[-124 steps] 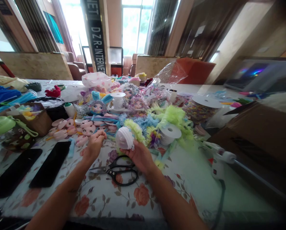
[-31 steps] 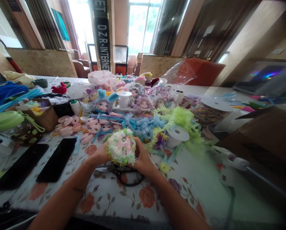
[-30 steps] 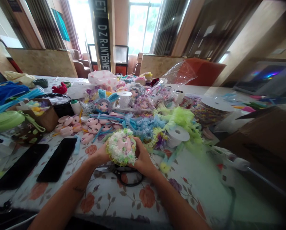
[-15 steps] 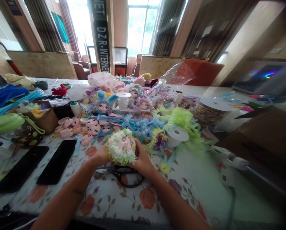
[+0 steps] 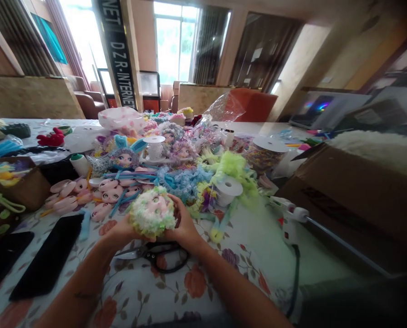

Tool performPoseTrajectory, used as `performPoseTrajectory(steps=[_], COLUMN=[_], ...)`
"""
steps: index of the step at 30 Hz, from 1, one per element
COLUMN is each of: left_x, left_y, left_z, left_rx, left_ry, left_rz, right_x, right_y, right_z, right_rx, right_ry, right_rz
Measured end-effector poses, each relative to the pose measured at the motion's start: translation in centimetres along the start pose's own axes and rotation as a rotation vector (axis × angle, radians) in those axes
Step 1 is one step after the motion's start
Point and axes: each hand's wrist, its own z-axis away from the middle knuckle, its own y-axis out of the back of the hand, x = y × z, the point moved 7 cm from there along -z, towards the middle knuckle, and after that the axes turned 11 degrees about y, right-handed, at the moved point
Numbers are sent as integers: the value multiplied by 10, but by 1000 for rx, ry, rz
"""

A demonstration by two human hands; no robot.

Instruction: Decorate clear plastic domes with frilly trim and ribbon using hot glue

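Note:
A round doll head (image 5: pixel 153 212) with white and green fluffy trim around a pale face is held between both hands above the flowered cloth. My left hand (image 5: pixel 124 229) grips its left side, fingers partly hidden behind it. On the right side, my right hand (image 5: pixel 185 225) is wrapped round it. Black-handled scissors (image 5: pixel 167 258) lie on the cloth just below the hands. Beyond the doll head are loose doll faces (image 5: pixel 111 193), blue ruffled trim (image 5: pixel 190 180) and a white spool (image 5: pixel 228 189).
Two dark flat slabs (image 5: pixel 48 257) lie at the left. A white glue gun (image 5: pixel 288 218) with a cord sits at the right, beside a large cardboard box (image 5: pixel 353 205). Light green tulle (image 5: pixel 236 171) and a blue-eared doll head (image 5: pixel 124 157) are among the piled materials.
The view has turned to the right, so the table items appear further left and more of the cardboard box shows. Both hands still hold the doll head, which is tilted slightly differently.

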Motion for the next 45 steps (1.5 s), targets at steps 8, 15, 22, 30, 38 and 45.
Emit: performPoseTrajectory(steps=[8,15,22,30,38,45], left_x=[5,10,36,42,25,10], left_y=[-12,-13,38,59,50,34], left_z=[-1,4,7,16,4,-6], left_rx=[-11,-24,176,125,29,21], left_ry=[11,-55,-248,-305,-216,-89], left_rz=[51,150,492,743,894,914], right_x=[-16,-18,-34,-47,-55,-105], right_y=[3,-1,58,104,110,148], right_z=[-4,-3,-12,-11,-8,-60], right_rx=[109,99,445,736,797,687], right_ry=[-15,0,53,140,161,303], right_rz=[-44,-53,-114,-96,-34,548])
